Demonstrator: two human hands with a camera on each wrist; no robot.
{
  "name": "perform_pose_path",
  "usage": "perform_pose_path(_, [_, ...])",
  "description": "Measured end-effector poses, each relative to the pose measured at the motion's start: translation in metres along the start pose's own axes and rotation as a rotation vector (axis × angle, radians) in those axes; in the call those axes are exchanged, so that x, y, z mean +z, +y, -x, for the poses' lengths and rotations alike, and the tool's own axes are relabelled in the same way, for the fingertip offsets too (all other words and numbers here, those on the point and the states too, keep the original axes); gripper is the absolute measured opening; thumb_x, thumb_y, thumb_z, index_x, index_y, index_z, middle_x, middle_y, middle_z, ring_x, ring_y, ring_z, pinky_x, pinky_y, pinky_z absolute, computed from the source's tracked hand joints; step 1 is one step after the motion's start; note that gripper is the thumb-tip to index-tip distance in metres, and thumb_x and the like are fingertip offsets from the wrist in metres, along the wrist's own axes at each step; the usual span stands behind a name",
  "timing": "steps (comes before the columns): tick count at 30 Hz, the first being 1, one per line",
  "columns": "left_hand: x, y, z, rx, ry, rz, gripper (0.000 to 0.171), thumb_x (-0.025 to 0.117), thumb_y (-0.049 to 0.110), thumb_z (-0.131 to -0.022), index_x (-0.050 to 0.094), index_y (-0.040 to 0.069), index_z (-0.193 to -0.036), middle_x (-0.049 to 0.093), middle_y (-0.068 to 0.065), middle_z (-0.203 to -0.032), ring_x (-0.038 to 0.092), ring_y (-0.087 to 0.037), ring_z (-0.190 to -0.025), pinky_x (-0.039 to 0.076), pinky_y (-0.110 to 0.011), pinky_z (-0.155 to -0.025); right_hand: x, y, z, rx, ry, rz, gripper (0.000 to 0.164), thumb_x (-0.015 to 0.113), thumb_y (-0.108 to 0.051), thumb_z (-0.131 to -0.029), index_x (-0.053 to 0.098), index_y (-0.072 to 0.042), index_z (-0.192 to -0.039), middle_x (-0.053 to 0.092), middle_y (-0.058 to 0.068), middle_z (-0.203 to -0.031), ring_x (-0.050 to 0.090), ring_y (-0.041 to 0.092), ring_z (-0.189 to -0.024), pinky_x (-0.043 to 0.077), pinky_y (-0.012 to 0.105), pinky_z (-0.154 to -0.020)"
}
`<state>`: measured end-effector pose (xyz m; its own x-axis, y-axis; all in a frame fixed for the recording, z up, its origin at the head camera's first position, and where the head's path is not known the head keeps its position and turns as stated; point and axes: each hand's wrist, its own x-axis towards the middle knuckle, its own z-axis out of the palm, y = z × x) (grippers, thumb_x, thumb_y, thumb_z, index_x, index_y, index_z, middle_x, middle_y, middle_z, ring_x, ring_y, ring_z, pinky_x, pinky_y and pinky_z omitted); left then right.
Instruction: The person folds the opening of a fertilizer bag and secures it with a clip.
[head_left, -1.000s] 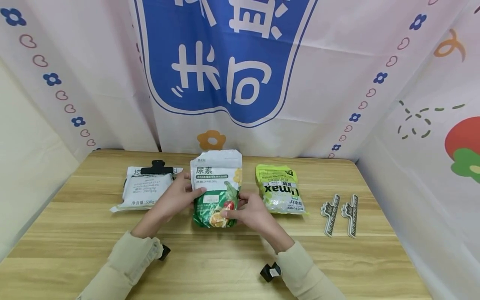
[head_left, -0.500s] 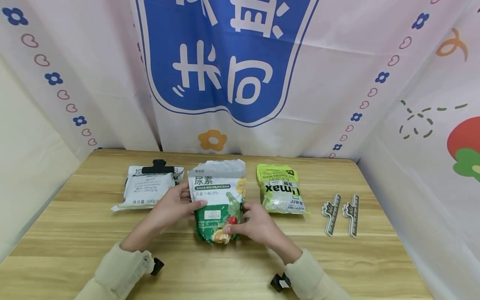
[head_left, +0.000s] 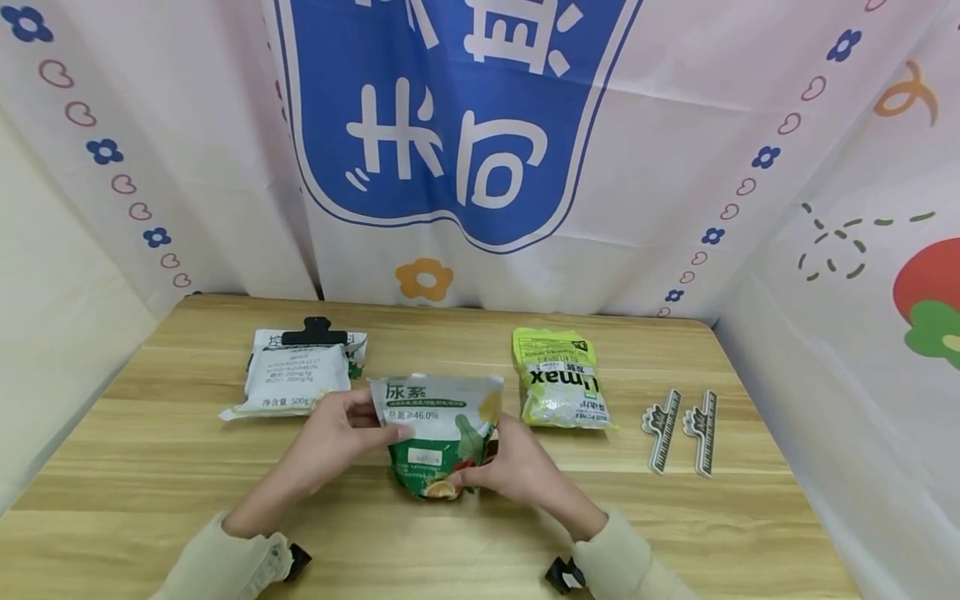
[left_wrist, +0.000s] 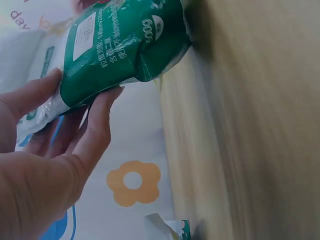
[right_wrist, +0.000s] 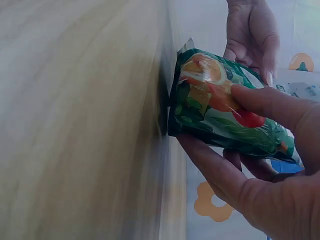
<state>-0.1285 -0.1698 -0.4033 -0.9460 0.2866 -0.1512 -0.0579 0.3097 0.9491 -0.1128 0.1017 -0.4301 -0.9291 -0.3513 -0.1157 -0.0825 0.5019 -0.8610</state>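
A white and green fertilizer pouch (head_left: 438, 429) stands between both hands in the middle of the wooden table. Its upper part bends back, so the top of the printed front is hidden in the head view. The left hand (head_left: 333, 433) grips the left side, thumb in front and fingers behind. On the right side, the right hand (head_left: 517, 458) holds it low, with its thumb on the printed fruit. In the right wrist view the base of the pouch (right_wrist: 220, 100) is right at the tabletop. The left wrist view shows the left thumb on the white-green border.
Behind the left hand lies a white bag (head_left: 292, 379) with a black clip (head_left: 315, 333) across its top. A lime-green bag (head_left: 562, 383) lies right of the pouch. Farther right are two piano-key patterned clips (head_left: 663, 432). A printed curtain (head_left: 645, 167) hangs behind the table (head_left: 420, 558).
Both hands have brought the pouch toward the person. Its top, upright earlier, now bends back out of sight, and the visible front is shorter. The other bags and clips stay put.
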Motion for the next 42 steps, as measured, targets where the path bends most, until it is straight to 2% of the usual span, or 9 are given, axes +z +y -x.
perform_pose_path(4, [0.0, -0.002, 0.005, 0.026, -0.002, -0.057, 0.032, 0.09, 0.021, -0.082, 0.076, 0.003, -0.104, 0.081, -0.011, -0.101, 0.075, -0.018, -0.087, 0.061, -0.028, -0.071, 0.002, 0.001, 0.003, -0.027, -0.013, 0.022, 0.072, 0.096, -0.017, -0.075, 0.061, -0.017, -0.138, 0.073, 0.002, -0.13, 0.068, 0.021, -0.122, 0.055, 0.044, -0.108])
perform_pose_path(7, [0.0, -0.002, 0.007, 0.059, -0.001, -0.089, 0.027, 0.091, 0.019, -0.081, 0.077, 0.005, -0.1, 0.081, -0.01, -0.099, 0.075, -0.016, -0.086, 0.06, -0.026, -0.068, 0.002, 0.001, 0.003, -0.069, -0.032, 0.019, 0.067, 0.095, -0.012, -0.075, 0.066, -0.017, -0.136, 0.076, 0.0, -0.129, 0.071, 0.019, -0.119, 0.058, 0.037, -0.105])
perform_pose_path(11, [0.002, -0.002, 0.008, 0.105, -0.019, -0.082, 0.025, 0.09, 0.015, -0.082, 0.079, 0.009, -0.103, 0.081, -0.01, -0.103, 0.077, -0.017, -0.092, 0.064, -0.027, -0.074, 0.002, 0.001, 0.003, -0.124, -0.021, 0.023, 0.056, 0.094, -0.005, -0.074, 0.071, -0.013, -0.125, 0.077, 0.003, -0.125, 0.072, 0.021, -0.12, 0.057, 0.039, -0.107])
perform_pose_path(15, [0.002, -0.001, 0.007, 0.128, -0.031, -0.095, 0.022, 0.089, 0.013, -0.081, 0.077, 0.01, -0.1, 0.081, -0.01, -0.104, 0.077, -0.019, -0.093, 0.065, -0.029, -0.075, 0.003, 0.003, 0.002, -0.14, -0.006, 0.018, 0.05, 0.095, -0.002, -0.073, 0.068, -0.013, -0.114, 0.079, 0.005, -0.12, 0.074, 0.023, -0.117, 0.059, 0.041, -0.105])
perform_pose_path(25, [-0.005, -0.002, 0.008, 0.134, -0.083, -0.094, 0.027, 0.089, 0.015, -0.081, 0.07, 0.007, -0.099, 0.079, -0.014, -0.11, 0.077, -0.023, -0.096, 0.065, -0.03, -0.076, 0.001, 0.004, 0.003, -0.129, -0.069, -0.053, 0.047, 0.091, 0.0, -0.078, 0.063, -0.012, -0.114, 0.077, 0.009, -0.124, 0.074, 0.026, -0.117, 0.062, 0.026, -0.093])
perform_pose_path(28, [-0.006, -0.003, 0.008, 0.133, -0.114, -0.066, 0.03, 0.089, 0.016, -0.082, 0.07, 0.006, -0.103, 0.077, -0.016, -0.113, 0.078, -0.022, -0.097, 0.066, -0.031, -0.079, -0.004, 0.001, 0.005, -0.11, -0.077, -0.087, 0.049, 0.09, -0.003, -0.08, 0.064, -0.011, -0.12, 0.074, 0.011, -0.125, 0.074, 0.026, -0.113, 0.063, 0.027, -0.09])
perform_pose_path(32, [-0.008, -0.003, 0.006, 0.127, -0.121, -0.066, 0.037, 0.09, 0.018, -0.083, 0.071, 0.008, -0.114, 0.076, -0.016, -0.115, 0.078, -0.021, -0.093, 0.065, -0.029, -0.079, -0.011, -0.007, 0.007, -0.115, -0.015, -0.05, 0.052, 0.092, -0.021, -0.082, 0.066, -0.014, -0.127, 0.072, 0.005, -0.128, 0.069, 0.021, -0.115, 0.06, 0.041, -0.101])
perform_pose_path(35, [-0.008, -0.003, 0.005, 0.12, -0.091, -0.083, 0.04, 0.09, 0.02, -0.082, 0.072, 0.012, -0.116, 0.074, -0.015, -0.117, 0.075, -0.021, -0.088, 0.063, -0.029, -0.074, -0.016, -0.013, 0.008, -0.149, 0.045, -0.041, 0.049, 0.09, -0.027, -0.084, 0.068, -0.016, -0.126, 0.071, 0.002, -0.128, 0.065, 0.022, -0.118, 0.054, 0.05, -0.107])
perform_pose_path(42, [-0.005, 0.002, 0.005, 0.102, -0.027, -0.071, 0.034, 0.092, 0.025, -0.081, 0.077, 0.014, -0.11, 0.074, -0.012, -0.119, 0.072, -0.017, -0.086, 0.06, -0.028, -0.07, -0.02, -0.019, 0.008, -0.263, 0.117, -0.093, 0.035, 0.086, -0.016, -0.088, 0.072, -0.012, -0.12, 0.075, 0.0, -0.12, 0.068, 0.017, -0.113, 0.056, 0.039, -0.105])
